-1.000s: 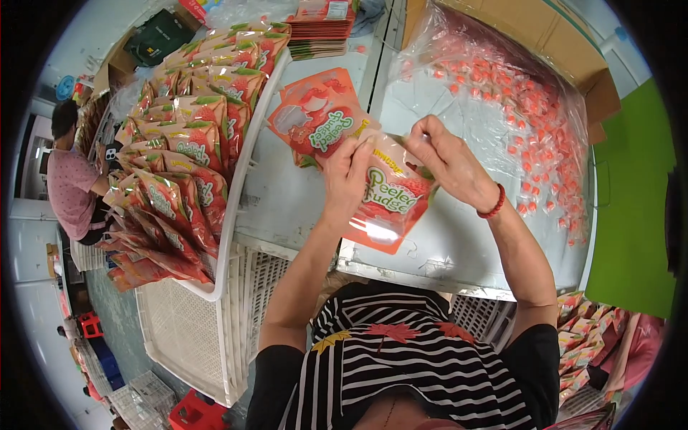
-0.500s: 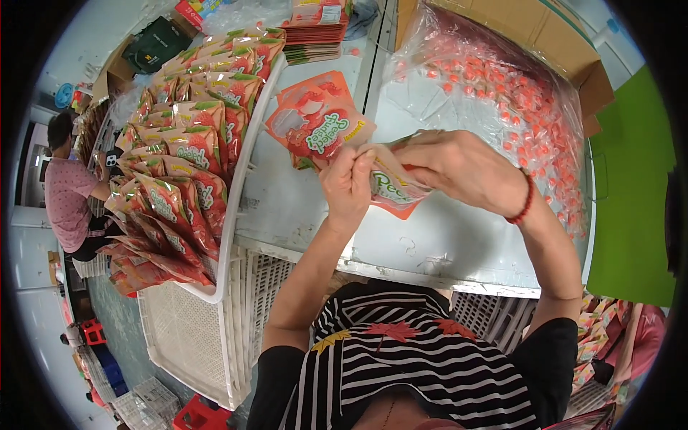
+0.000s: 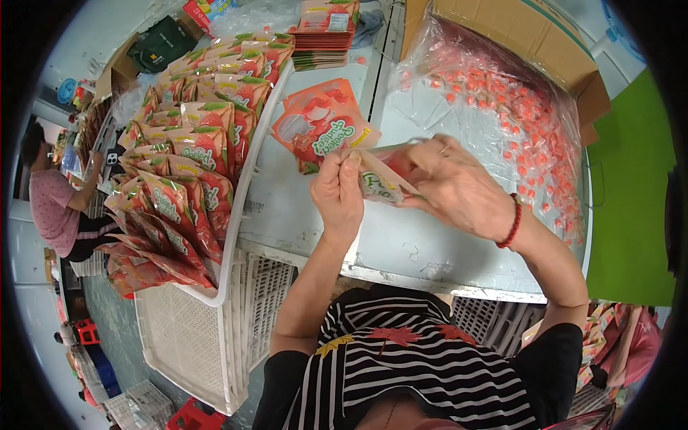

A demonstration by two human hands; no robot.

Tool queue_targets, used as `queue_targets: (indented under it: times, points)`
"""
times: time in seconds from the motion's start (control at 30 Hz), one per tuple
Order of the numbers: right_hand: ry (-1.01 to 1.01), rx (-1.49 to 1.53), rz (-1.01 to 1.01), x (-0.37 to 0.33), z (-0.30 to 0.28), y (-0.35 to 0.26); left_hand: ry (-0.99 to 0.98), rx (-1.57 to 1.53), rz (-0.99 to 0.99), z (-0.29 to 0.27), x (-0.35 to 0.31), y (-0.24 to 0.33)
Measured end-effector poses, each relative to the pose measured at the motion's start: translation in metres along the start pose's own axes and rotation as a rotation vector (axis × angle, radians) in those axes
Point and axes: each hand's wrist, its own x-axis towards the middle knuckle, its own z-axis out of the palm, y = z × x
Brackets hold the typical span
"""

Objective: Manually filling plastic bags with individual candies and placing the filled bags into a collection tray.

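Observation:
Over the near part of the table, my left hand [image 3: 340, 188] pinches the left edge of a printed pouch [image 3: 380, 188] between thumb and fingers. The pouch is tilted, with its mouth parted towards my right hand [image 3: 459, 188]. The fingers of that hand, slightly blurred, are at the mouth and partly hidden by the pouch; its thumb rests on the lower edge. Just beyond my left hand lie a few flat red and peach pouches [image 3: 326, 123], overlapping on the table. To the right, small red wrapped sweets [image 3: 527, 129] are spread on a clear plastic sheet.
A white crate [image 3: 247, 172] packed with upright filled pouches [image 3: 208, 154] stands at the left. A stack of flat pouches [image 3: 322, 39] sits at the back, beside a cardboard box [image 3: 523, 32]. Another person [image 3: 57, 193] works at far left. Empty plastic crates [image 3: 190, 344] stand below.
My right hand has turned and its fingers have moved into the pouch's mouth, which is wider now. The pouch has shifted slightly left with my left hand. The other person's arm has moved.

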Motion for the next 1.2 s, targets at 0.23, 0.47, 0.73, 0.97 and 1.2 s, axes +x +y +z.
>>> queue_targets:
  times: [0.23,0.47,0.73,0.97,1.2]
  points:
    - [0.212,-0.3,-0.014,0.0,0.003,0.006,0.079,-0.021,0.053,-0.006,-0.004,-0.002]
    - [0.028,-0.012,0.066,0.001,0.002,0.013,0.001,-0.007,-0.042,-0.016,-0.009,-0.004]
    - [0.181,-0.14,0.067,0.005,0.002,0.004,-0.11,-0.36,-0.229,-0.013,0.004,0.012]
    - [0.147,0.068,0.166,0.003,0.002,0.009,-0.231,-0.2,-0.305,-0.034,-0.003,-0.003]
    - [0.119,0.383,0.422,0.004,0.003,0.013,-0.344,-0.215,-0.47,-0.033,0.005,-0.003]
